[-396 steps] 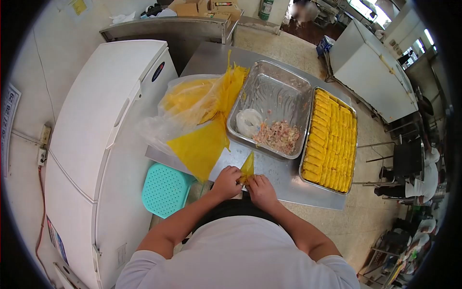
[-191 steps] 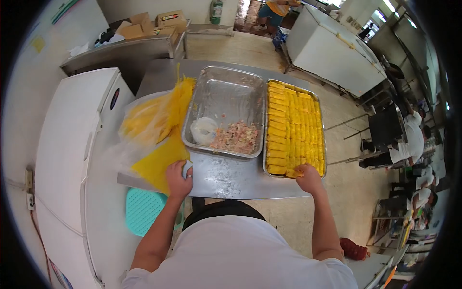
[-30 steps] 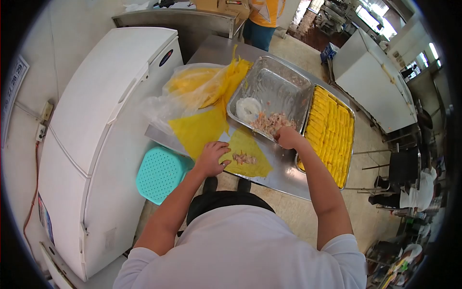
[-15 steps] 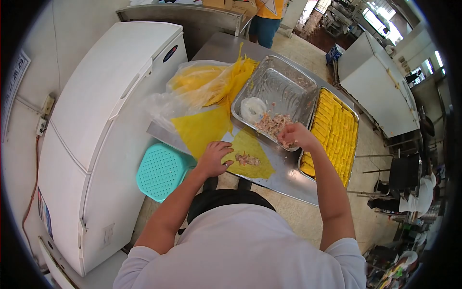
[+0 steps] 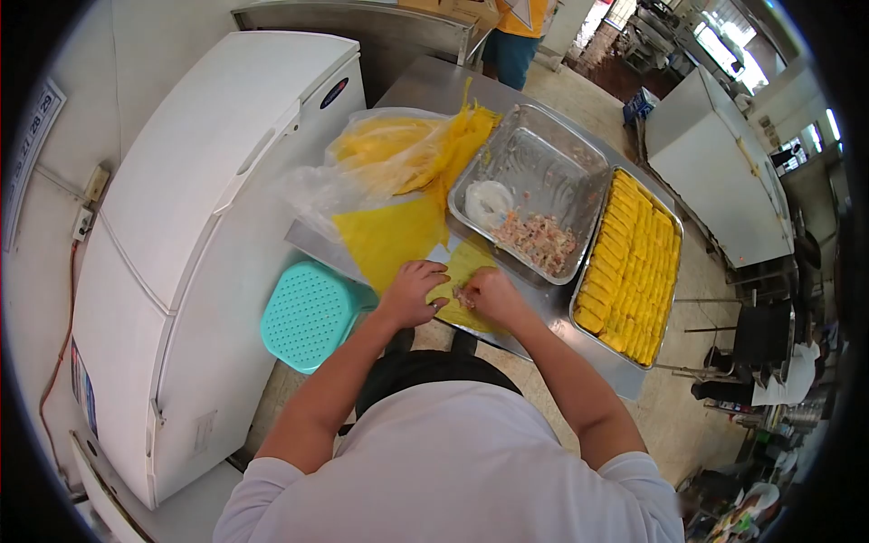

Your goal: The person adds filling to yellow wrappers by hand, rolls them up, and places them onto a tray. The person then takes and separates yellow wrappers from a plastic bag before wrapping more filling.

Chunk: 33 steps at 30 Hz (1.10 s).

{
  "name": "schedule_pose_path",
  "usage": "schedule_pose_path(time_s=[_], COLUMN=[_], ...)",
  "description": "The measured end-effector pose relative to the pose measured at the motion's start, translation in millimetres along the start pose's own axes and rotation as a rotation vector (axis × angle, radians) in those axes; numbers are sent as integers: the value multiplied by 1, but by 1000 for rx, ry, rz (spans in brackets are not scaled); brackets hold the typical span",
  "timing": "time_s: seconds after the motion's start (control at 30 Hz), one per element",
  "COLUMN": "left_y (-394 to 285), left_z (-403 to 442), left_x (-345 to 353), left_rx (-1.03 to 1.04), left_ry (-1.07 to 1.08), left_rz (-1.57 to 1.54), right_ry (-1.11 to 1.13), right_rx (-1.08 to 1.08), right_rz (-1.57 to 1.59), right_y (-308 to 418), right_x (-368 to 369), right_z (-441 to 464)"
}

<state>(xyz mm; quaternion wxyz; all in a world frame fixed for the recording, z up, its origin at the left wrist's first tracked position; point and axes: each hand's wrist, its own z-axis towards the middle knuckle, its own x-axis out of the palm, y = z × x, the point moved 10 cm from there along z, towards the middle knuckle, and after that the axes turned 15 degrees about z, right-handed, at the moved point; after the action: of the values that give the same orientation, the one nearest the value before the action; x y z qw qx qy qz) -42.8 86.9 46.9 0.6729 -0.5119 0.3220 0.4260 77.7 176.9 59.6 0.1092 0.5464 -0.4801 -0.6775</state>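
Note:
A thin yellow wrapper sheet [image 5: 467, 261] lies on the metal table in front of me. My left hand [image 5: 415, 294] rests at its left edge, fingers stretched out and holding nothing. Over the middle of the sheet, my right hand [image 5: 493, 297] has its fingers pinched together at a small heap of pinkish minced filling [image 5: 463, 297]. More minced filling [image 5: 541, 242] fills the near corner of a deep metal pan [image 5: 579, 156], beside a white round tub [image 5: 488, 203]. Another yellow sheet [image 5: 389, 237] is spread to the left of my hands.
Rows of yellow rolls [image 5: 634, 262] pack a tray on the right. A plastic bag of yellow sheets [image 5: 385, 149] lies at the back left. A turquoise stool [image 5: 310, 315] stands near a white chest freezer [image 5: 208, 181]. A person in orange [image 5: 518, 23] stands beyond the table.
My right hand has come from the pan's filling leftward to the heap on the wrapper. My left hand stays by the wrapper's edge. The view has shifted slightly.

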Motion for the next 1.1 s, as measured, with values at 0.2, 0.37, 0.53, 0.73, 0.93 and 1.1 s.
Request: schedule_pose_path(time_s=[0.2, 0.37, 0.53, 0.73, 0.93, 1.1], left_y=[-1, 1, 2, 0, 0, 3], left_z=[-1, -1, 0, 0, 1, -2], left_x=[0, 3, 5, 4, 3, -7], left_rx=[-8, -8, -13, -8, -3, -108], left_ry=[4, 7, 42, 34, 44, -57], left_rz=[-22, -12, 1, 1, -2, 22], right_ry=[-66, -118, -206, -64, -222, -297], right_rx=[77, 161, 61, 297, 128, 302], right_rz=[5, 101, 102, -51, 52, -109], right_y=[-12, -21, -32, -42, -49, -65], right_x=[-11, -22, -29, -29, -35, -46], right_z=[-18, -28, -30, -38, -41, -57])
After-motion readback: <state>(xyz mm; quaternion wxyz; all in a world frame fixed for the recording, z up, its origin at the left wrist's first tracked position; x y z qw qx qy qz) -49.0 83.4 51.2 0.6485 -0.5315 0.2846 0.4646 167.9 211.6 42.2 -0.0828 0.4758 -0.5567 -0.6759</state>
